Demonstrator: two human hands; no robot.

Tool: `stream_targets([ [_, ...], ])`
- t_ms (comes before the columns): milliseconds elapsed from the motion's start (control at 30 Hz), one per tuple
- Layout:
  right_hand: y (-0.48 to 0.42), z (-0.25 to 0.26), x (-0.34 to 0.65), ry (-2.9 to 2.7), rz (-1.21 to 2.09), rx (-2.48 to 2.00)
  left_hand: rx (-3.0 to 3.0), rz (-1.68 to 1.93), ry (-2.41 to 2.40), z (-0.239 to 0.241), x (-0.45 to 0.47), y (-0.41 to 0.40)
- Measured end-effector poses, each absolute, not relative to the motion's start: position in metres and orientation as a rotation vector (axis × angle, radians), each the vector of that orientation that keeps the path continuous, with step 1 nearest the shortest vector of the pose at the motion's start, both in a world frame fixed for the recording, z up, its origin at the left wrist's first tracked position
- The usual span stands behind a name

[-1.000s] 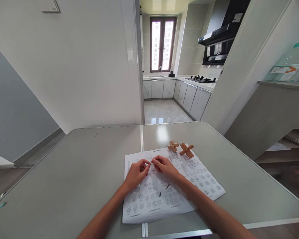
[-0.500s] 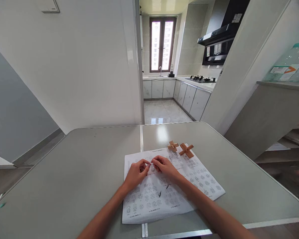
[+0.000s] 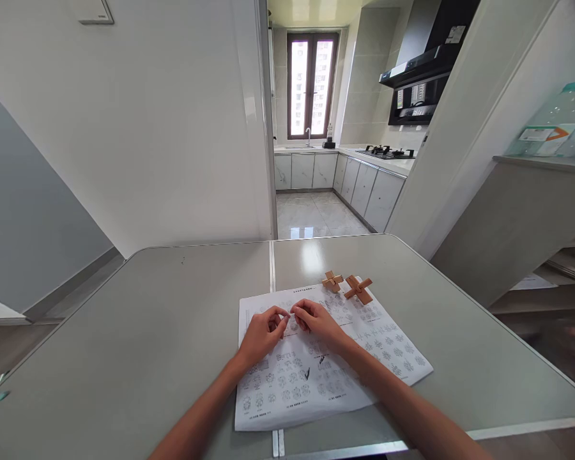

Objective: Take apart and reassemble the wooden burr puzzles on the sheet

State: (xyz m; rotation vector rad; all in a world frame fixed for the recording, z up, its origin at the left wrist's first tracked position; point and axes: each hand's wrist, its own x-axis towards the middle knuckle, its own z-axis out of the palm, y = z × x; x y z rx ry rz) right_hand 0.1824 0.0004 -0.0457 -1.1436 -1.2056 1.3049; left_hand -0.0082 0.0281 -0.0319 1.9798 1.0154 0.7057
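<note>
Left hand (image 3: 261,333), one: is hovering at or just above the printed sheet (image 3: 268,415), fingers bending inward, thumb and forefinger tips nearly meeting. Right hand (image 3: 316,319), one: is mirroring it, fingers curling, tips facing the left hand's and lying just beside them. Whether either is pinching something small, the view is not telling.

Wooden crosses, two: are lying near each other at the sheet's far right corner, beyond the right hand. Both are showing interlocking brown bars, the right-hand cross (image 3: 359,290) looking larger and redder, the left-hand cross (image 3: 332,281) paler.

Printed sheet, one visible: is lying slightly askew, bearing rows of small grey figures and two dark marks (image 3: 307,373). Table (image 3: 172,319), one: is supporting all, its pale seam running beneath the sheet
</note>
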Motion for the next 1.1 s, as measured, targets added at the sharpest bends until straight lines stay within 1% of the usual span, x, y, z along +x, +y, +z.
stream_targets([
  [233,0.000,-0.046,0.181,-1.130,1.308,-1.122,1.965,0.704,1.016,-0.032,-0.008,0.028],
  [433,0.003,-0.042,0.193,-0.617,1.166,-0.949,1.947,0.709,1.011,-0.032,-0.008,0.028],
  [667,0.016,-0.045,0.234,-0.148,1.249,-0.623,1.922,0.710,1.012,-0.030,-0.008,0.027],
  [800,0.021,-0.048,0.245,-0.113,1.233,-0.574,1.924,0.697,1.018,-0.030,-0.008,0.027],
  [967,0.023,-0.051,0.250,-0.219,1.097,-0.742,1.935,0.701,1.007,-0.032,-0.009,0.028],
  [1100,0.020,-0.047,0.245,-0.264,1.053,-0.793,1.931,0.717,1.000,-0.033,-0.009,0.028],
])
